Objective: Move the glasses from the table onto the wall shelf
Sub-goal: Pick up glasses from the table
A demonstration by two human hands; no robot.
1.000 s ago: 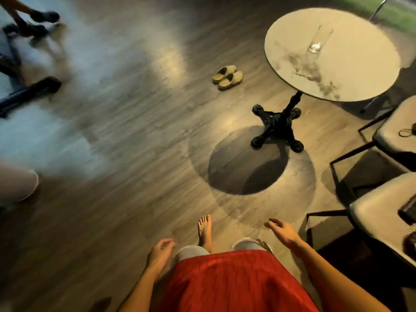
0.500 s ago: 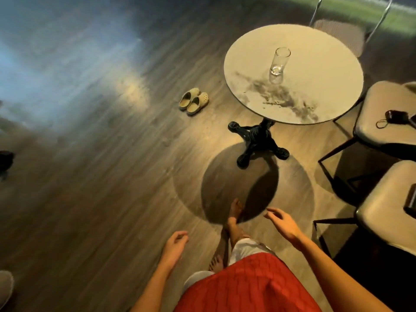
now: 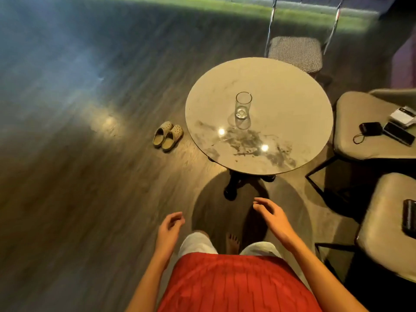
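One clear tall glass [image 3: 243, 106] stands upright near the middle of a round marble-topped table [image 3: 292, 113] on a black pedestal. My left hand [image 3: 168, 228] hangs low in front of me, fingers loosely curled, holding nothing. My right hand [image 3: 270, 215] reaches forward below the table's near edge, fingers relaxed and empty. Both hands are well short of the glass. No wall shelf is in view.
A pair of beige clogs [image 3: 167, 136] lies on the wooden floor left of the table. Padded chairs [image 3: 360, 145] stand at the right, holding a dark pouch [image 3: 370, 128] and a phone [image 3: 398, 136]. A metal-framed chair [image 3: 295, 52] stands behind the table.
I have walked toward the table, which now sits closer and more central. Both hands have risen slightly forward. The dark objects at the far left have left the view.
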